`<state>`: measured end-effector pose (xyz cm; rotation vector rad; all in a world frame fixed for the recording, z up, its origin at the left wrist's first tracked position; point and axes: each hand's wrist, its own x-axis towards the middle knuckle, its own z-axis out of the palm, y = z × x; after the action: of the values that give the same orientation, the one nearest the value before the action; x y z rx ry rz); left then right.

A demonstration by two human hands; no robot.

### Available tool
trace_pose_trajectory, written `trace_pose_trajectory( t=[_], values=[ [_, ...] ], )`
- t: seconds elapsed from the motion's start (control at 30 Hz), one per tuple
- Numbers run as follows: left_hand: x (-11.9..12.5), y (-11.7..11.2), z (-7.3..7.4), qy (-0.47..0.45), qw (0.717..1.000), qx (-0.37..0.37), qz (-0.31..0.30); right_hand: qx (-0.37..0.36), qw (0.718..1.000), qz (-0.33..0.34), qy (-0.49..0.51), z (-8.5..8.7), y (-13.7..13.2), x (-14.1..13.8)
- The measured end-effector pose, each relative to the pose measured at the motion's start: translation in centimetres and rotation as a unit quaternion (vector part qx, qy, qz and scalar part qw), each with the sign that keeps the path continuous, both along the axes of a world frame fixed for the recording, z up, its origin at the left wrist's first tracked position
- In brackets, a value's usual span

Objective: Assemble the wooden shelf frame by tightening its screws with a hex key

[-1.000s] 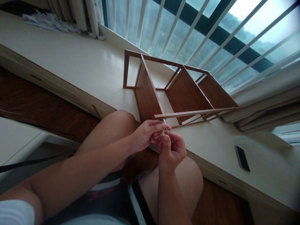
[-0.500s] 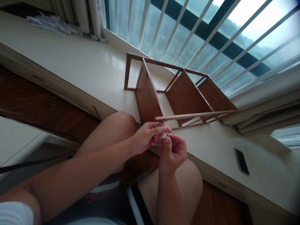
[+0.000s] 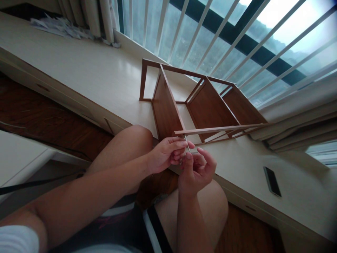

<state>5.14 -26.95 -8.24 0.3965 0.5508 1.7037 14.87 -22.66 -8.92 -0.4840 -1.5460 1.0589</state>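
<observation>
A brown wooden shelf frame [image 3: 168, 109] lies on its side on the pale ledge, its shelf panels standing upright. Under the near end of its front rail [image 3: 205, 131], a thin metal rod that looks like a hex key [image 3: 187, 142] points up to the rail's underside. My left hand [image 3: 164, 154] pinches the rod's shaft between thumb and fingers. Just to the right, my right hand [image 3: 196, 174] has its thumb and fingers closed at the rod's lower end, with the index finger lifted. Fingers hide part of that lower end.
A black phone [image 3: 272, 181] lies on the ledge [image 3: 105, 80] to the right. Crumpled white wrapping [image 3: 60, 27] sits at the far left by a curtain [image 3: 102, 19]. White window bars [image 3: 181, 31] rise behind the frame. My knees flank my hands.
My right hand's fingers have loosened, with the index finger lifting up and to the right. More of the metal rod shows. My left hand stays almost in place.
</observation>
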Motion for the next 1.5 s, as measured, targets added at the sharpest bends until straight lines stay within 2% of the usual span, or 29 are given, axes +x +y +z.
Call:
trace_pose_trajectory(
  t=[0.4, 0.83, 1.1, 1.5],
  values=[
    [0.1, 0.0, -0.1, -0.064, 0.997, -0.001, -0.044, 0.057, 0.996, -0.061, -0.043, -1.6, 0.9, 0.7],
    [0.1, 0.0, -0.2, -0.043, 0.999, 0.012, -0.026, 0.066, 0.997, -0.03, -0.018, -1.3, 0.9, 0.5],
    [0.2, 0.1, -0.4, -0.036, 0.999, 0.013, -0.018, 0.071, 0.995, -0.059, -0.03, -1.9, 1.1, 0.6],
    [0.2, 0.0, -0.6, -0.047, 0.998, 0.006, -0.028, 0.001, 0.999, -0.041, 0.019, -0.7, 0.6, 0.0]
  ],
)
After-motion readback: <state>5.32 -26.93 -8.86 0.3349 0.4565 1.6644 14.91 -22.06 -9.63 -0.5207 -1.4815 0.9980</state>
